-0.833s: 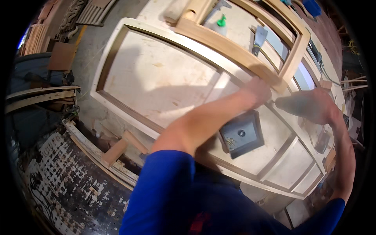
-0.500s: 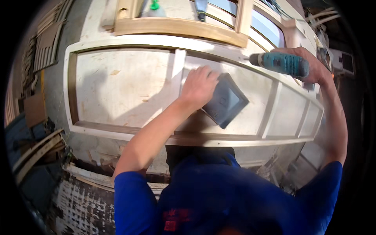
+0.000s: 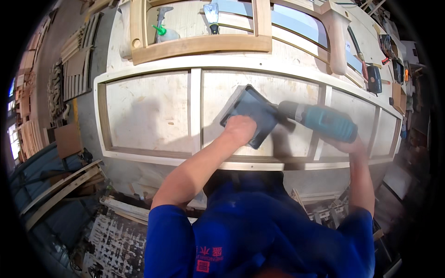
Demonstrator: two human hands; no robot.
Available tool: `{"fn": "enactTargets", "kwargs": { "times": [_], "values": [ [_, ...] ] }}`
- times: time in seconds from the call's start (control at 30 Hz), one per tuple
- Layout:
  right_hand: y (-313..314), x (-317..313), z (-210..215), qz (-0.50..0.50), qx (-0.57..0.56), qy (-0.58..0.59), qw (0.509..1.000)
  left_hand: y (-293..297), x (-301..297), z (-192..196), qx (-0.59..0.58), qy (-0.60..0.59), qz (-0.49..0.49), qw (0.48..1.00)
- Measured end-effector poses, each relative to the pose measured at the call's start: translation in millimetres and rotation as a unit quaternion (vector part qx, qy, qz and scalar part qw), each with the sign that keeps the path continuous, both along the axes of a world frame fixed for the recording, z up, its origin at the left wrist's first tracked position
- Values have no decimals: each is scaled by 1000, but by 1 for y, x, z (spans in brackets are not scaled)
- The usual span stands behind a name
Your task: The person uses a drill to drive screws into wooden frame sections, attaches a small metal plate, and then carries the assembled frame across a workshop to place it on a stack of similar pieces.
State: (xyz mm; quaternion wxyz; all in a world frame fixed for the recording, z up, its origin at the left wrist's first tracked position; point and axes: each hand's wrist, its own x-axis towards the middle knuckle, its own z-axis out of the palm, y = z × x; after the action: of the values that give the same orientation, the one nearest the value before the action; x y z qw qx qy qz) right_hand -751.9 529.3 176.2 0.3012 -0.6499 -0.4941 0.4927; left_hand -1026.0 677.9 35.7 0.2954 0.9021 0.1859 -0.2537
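My left hand (image 3: 242,129) is closed on the near-left edge of a dark square shallow tray (image 3: 259,113), held tilted over the middle bay of a pale wooden frame (image 3: 196,111). What the tray holds, if anything, is too blurred to tell. In my right hand (image 3: 345,144) is a teal and black cordless drill (image 3: 324,121), blurred by motion. Its chuck points left at the tray's right corner; I cannot tell whether they touch. The drill hides most of my right fingers. Below both lies the pale tabletop (image 3: 148,102), seen through the frame's bays.
Beyond the frame lies a second light-brown wooden frame (image 3: 199,45), with a green-nozzled bottle (image 3: 168,34) and a scraper (image 3: 212,16) inside it. A black-headed mallet (image 3: 374,83) lies at the right. Wood strips (image 3: 62,197) are stacked on the left.
The drill has swung from beyond the frame's far rail at right, inward and nearer, to beside the tray. My left hand has moved to the tray's near-left edge.
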Motion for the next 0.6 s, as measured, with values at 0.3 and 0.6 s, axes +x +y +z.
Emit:
{"fn": "enactTargets", "kwargs": {
  "times": [0.3,0.6],
  "values": [
    [-29,-26,-5,-143,-33,56,988,6,-20,15,-236,-168,301,908],
    [31,-96,-2,-133,-126,61,981,62,-82,46,-611,-331,527,489]
  ]
}}
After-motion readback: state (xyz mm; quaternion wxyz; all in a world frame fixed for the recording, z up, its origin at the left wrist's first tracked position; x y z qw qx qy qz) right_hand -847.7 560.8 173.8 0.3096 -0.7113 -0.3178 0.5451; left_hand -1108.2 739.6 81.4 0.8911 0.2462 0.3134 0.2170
